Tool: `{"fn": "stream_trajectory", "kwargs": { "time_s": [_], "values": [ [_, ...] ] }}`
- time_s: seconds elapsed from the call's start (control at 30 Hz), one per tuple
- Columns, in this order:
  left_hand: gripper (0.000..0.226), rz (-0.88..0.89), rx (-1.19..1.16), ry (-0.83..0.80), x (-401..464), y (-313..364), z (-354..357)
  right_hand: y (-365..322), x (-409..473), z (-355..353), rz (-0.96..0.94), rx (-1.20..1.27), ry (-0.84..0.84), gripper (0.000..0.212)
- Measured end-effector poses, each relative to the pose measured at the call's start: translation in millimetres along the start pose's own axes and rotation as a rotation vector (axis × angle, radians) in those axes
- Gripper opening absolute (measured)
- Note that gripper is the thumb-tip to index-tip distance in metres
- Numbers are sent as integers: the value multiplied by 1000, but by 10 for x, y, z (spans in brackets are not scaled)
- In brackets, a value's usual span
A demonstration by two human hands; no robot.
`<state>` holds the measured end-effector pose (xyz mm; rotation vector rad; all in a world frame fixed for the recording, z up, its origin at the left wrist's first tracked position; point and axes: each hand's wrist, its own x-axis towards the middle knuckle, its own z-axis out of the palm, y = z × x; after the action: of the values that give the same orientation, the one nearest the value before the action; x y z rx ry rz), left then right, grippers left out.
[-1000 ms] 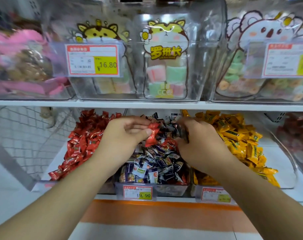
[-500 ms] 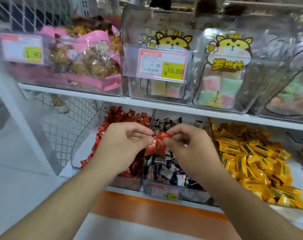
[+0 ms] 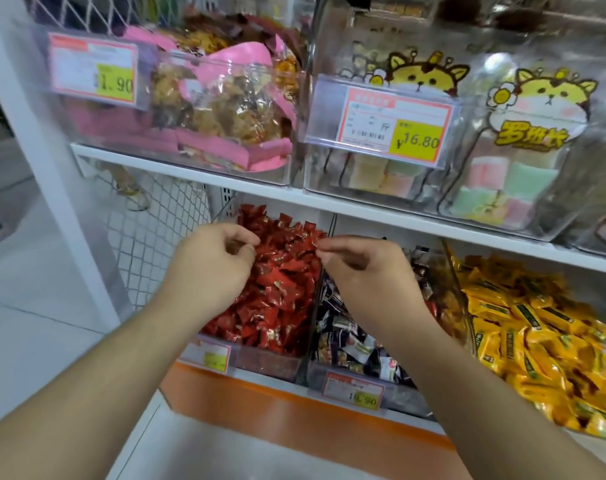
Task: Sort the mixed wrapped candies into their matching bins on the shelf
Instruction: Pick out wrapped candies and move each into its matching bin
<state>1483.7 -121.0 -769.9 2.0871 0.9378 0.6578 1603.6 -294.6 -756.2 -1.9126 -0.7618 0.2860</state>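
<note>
A: OK, change since half a second back: the red candy both hands were pinching over the middle bin isn't visible in them any more. Both hands now sit over the red-candy bin (image 3: pixel 277 289).

B: Dropped?

A: Looks like it, my read only. I can't pick it out from the red pile. Left hand (image 3: pixel 213 261) has fingers curled with thumb near fingertips, nothing visible in it. Right hand (image 3: pixel 362 265) has thumb and forefinger together at the bin's right edge; can't tell if they're still nipping a wrapper.

B: So one red stray sorted.

A: Probably. Middle bin (image 3: pixel 350 341) holds dark mixed wrappers, with what may be a red one just right of my forearm. Yellow candies (image 3: pixel 523 323) fill the right bin.

B: Labels?

A: Middle bin tag (image 3: pixel 355 391) reads 19.90. Upper shelf tag (image 3: pixel 384 124) reads ¥16.80. Far-left tag (image 3: pixel 93 74) shows "1.90", first digit possibly cut off. Cat pouch (image 3: pixel 523 143) carries Chinese lettering, too blurred to transcribe. Red bin's tag (image 3: pixel 209 355) is unreadable.
</note>
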Motion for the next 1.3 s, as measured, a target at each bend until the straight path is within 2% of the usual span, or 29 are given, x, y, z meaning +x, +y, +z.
{"fn": "stream_trajectory", "kwargs": {
  "time_s": [0.13,0.27,0.37,0.53,0.7,0.87,0.97,1.1,1.3],
  "values": [
    [14,81,67,-9,-40,79,58,115,-38,-324,23,-160,79,22],
    [20,213,107,-82,-158,238,205,281,-161,-788,-5,-468,171,28],
    [26,374,193,-120,-239,358,368,402,-209,-978,49,-658,139,35],
    [33,542,243,-298,-347,510,692,460,-231,-1075,5,-786,99,38],
    [31,566,261,-333,-262,720,1103,539,-209,-1190,58,-793,54,32],
    [21,518,505,-293,90,841,1628,642,-181,-1244,60,-690,45,42],
    [22,455,600,-346,256,857,1855,699,-174,-1272,56,-656,51,41],
    [28,470,603,-360,342,794,2038,752,-146,-1293,36,-637,74,38],
    [19,546,503,-270,239,773,1972,794,-155,-1325,0,-618,72,35]
  ]
}}
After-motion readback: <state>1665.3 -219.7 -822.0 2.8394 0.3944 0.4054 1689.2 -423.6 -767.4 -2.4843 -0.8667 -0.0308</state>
